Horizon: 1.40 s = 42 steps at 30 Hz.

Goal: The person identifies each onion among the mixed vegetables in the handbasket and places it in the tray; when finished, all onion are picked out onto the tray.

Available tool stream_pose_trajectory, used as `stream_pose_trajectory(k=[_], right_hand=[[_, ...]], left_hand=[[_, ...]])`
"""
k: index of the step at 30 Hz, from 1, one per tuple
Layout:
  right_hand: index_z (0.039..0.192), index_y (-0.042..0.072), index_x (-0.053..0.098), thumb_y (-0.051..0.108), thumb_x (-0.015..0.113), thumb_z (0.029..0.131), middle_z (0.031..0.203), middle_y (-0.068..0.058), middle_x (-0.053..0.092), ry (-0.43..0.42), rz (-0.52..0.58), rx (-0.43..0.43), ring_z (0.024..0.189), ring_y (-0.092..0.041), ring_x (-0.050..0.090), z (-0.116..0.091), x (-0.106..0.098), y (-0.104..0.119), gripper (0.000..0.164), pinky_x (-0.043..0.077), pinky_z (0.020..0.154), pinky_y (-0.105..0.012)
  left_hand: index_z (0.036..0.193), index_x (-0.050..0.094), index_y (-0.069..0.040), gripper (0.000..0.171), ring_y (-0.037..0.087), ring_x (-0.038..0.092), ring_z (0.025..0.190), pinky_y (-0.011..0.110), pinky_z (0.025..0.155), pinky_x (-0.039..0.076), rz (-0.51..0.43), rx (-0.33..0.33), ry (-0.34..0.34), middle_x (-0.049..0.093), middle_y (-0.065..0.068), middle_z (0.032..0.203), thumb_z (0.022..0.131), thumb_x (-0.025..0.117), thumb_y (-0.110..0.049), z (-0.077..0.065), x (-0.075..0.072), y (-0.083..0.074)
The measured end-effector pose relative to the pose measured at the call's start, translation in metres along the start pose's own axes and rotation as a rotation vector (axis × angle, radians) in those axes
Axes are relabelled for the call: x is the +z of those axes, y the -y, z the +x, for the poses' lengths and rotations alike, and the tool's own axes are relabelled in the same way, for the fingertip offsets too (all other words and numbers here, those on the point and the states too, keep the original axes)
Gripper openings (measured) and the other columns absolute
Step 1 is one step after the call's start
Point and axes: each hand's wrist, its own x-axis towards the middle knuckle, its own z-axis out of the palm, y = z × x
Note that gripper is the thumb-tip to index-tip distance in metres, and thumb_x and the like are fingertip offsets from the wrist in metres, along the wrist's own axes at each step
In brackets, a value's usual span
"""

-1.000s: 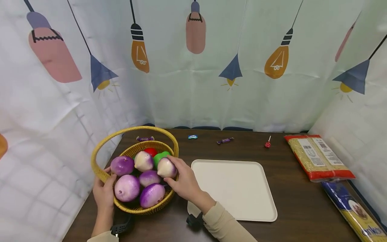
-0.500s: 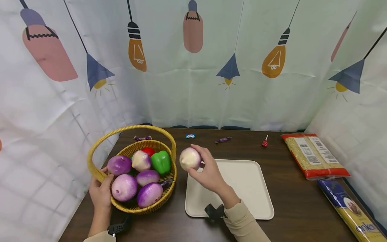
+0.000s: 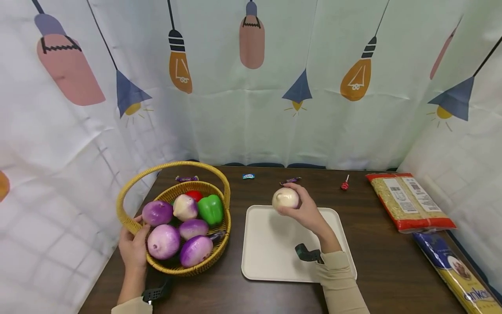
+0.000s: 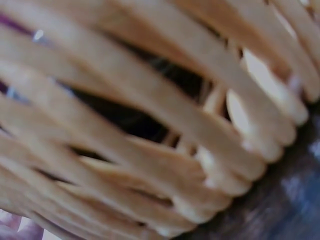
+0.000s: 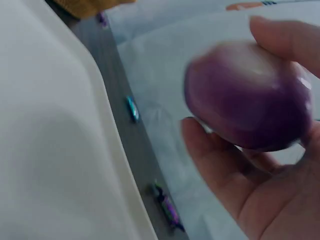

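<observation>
My right hand holds a purple-and-white onion between thumb and fingers, above the far part of a white tray. In the right wrist view the onion shows its glossy purple side. My left hand grips the left rim of a yellow wicker basket, thumb over the edge. In the basket lie several purple onions, a green bell pepper, a small eggplant and a partly hidden red vegetable. Only blurred basket weave fills most of the left wrist view.
Along the table's back edge lie purple-wrapped candies, a small blue candy and a red lollipop. To the right are a red-edged bag of grain and a blue-and-yellow pasta packet. A printed curtain encloses the table.
My right hand has lifted the onion out of the basket's right side and carried it rightward over the tray, uncovering the green pepper. The left hand stays on the basket.
</observation>
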Motion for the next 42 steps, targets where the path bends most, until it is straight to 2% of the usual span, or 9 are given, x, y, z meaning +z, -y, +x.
stream_pose_trajectory(k=[6, 9, 14, 23, 28, 32, 36, 42], right_hand=[[0.134, 0.018, 0.049, 0.032, 0.084, 0.076, 0.128, -0.006, 0.056, 0.082, -0.105, 0.091, 0.108, -0.027, 0.057, 0.001, 0.001, -0.017, 0.07, 0.05, 0.081, -0.038], [0.133, 0.016, 0.052, 0.037, 0.083, 0.076, 0.125, -0.004, 0.059, 0.138, -0.173, 0.096, 0.107, -0.025, 0.056, 0.001, 0.009, -0.022, 0.068, 0.047, 0.083, -0.038], [0.132, 0.009, 0.053, 0.037, 0.082, 0.076, 0.122, -0.004, 0.061, 0.206, -0.206, 0.089, 0.105, -0.023, 0.057, 0.002, 0.028, -0.028, 0.068, 0.046, 0.085, -0.039], [0.137, 0.01, 0.055, 0.034, 0.08, 0.08, 0.122, -0.013, 0.052, 0.165, -0.196, 0.054, 0.104, -0.029, 0.056, 0.002, 0.05, -0.027, 0.067, 0.048, 0.086, -0.044], [0.138, 0.008, 0.053, 0.032, 0.081, 0.08, 0.13, -0.01, 0.054, 0.134, -0.166, 0.049, 0.105, -0.028, 0.059, 0.003, 0.055, -0.026, 0.068, 0.049, 0.085, -0.043], [0.135, 0.01, 0.055, 0.03, 0.08, 0.081, 0.132, -0.007, 0.058, 0.114, -0.147, 0.065, 0.105, -0.028, 0.062, 0.003, 0.055, -0.027, 0.063, 0.052, 0.081, -0.042], [0.135, 0.01, 0.055, 0.027, 0.081, 0.08, 0.132, -0.01, 0.058, 0.14, -0.14, 0.058, 0.107, -0.03, 0.063, 0.002, 0.053, -0.027, 0.063, 0.054, 0.081, -0.04], [0.139, 0.003, 0.049, 0.012, 0.083, 0.077, 0.137, -0.017, 0.05, 0.197, -0.142, -0.011, 0.11, -0.034, 0.061, 0.001, 0.051, -0.023, 0.072, 0.054, 0.085, -0.034]], left_hand=[[0.117, 0.061, -0.001, 0.027, 0.009, 0.055, 0.096, 0.016, 0.079, 0.041, -0.025, 0.004, 0.012, 0.063, -0.006, 0.098, 0.091, 0.062, -0.004, 0.0, 0.0, 0.001], [0.117, 0.062, -0.002, 0.026, 0.009, 0.055, 0.097, 0.016, 0.079, 0.041, -0.026, 0.011, 0.008, 0.063, -0.006, 0.098, 0.091, 0.062, -0.004, 0.0, -0.001, 0.001], [0.116, 0.062, -0.002, 0.025, 0.01, 0.054, 0.097, 0.016, 0.079, 0.041, -0.011, 0.03, 0.015, 0.062, -0.006, 0.1, 0.091, 0.062, -0.004, 0.0, 0.0, 0.001], [0.115, 0.063, -0.001, 0.024, 0.01, 0.055, 0.096, 0.015, 0.078, 0.041, -0.013, 0.054, 0.013, 0.063, -0.007, 0.098, 0.09, 0.062, -0.002, -0.001, 0.0, 0.001], [0.117, 0.061, 0.001, 0.027, 0.009, 0.055, 0.097, 0.014, 0.079, 0.041, -0.013, 0.048, 0.013, 0.063, -0.008, 0.098, 0.09, 0.062, -0.002, 0.001, -0.002, 0.003], [0.117, 0.062, 0.0, 0.026, 0.009, 0.055, 0.097, 0.014, 0.079, 0.041, -0.002, 0.05, 0.01, 0.063, -0.008, 0.098, 0.09, 0.062, -0.002, 0.0, -0.002, 0.003], [0.116, 0.062, -0.001, 0.025, 0.009, 0.055, 0.096, 0.015, 0.079, 0.041, 0.003, 0.052, 0.01, 0.063, -0.007, 0.098, 0.091, 0.062, -0.003, 0.0, -0.001, 0.002], [0.117, 0.061, -0.001, 0.026, 0.009, 0.055, 0.097, 0.015, 0.079, 0.041, 0.006, 0.041, 0.017, 0.062, -0.006, 0.099, 0.091, 0.061, -0.004, -0.001, -0.001, 0.0]])
